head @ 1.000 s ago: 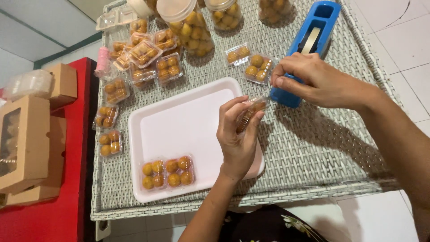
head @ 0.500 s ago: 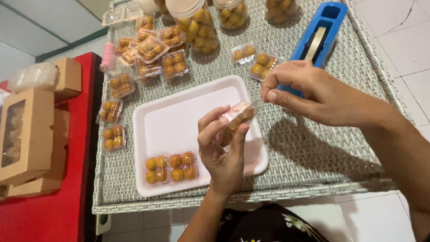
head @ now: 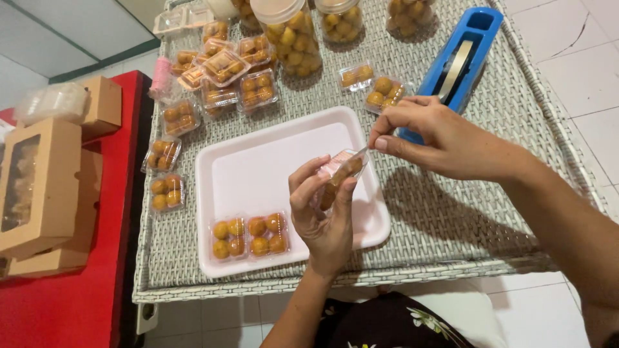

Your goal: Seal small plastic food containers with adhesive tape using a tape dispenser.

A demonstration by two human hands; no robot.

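My left hand (head: 322, 212) holds a small clear plastic box of yellow-orange round sweets (head: 340, 173) upright above the pink tray (head: 271, 161). My right hand (head: 438, 138) pinches a strip of clear tape between thumb and forefinger at the box's upper right corner. A blue tape dispenser (head: 459, 64) lies just behind my right hand. Two filled small boxes (head: 249, 235) rest side by side on the tray's near left part.
Several more small filled boxes (head: 213, 77) lie on the grey woven table (head: 451, 232) at the far left, and two (head: 374, 87) beside the dispenser. Jars of the same sweets (head: 293, 32) stand at the back. Cardboard window boxes (head: 39, 187) sit on a red surface at left.
My left hand has lifted the box and turned it upright over the tray. My right hand has come away from the dispenser toward the box, holding tape.
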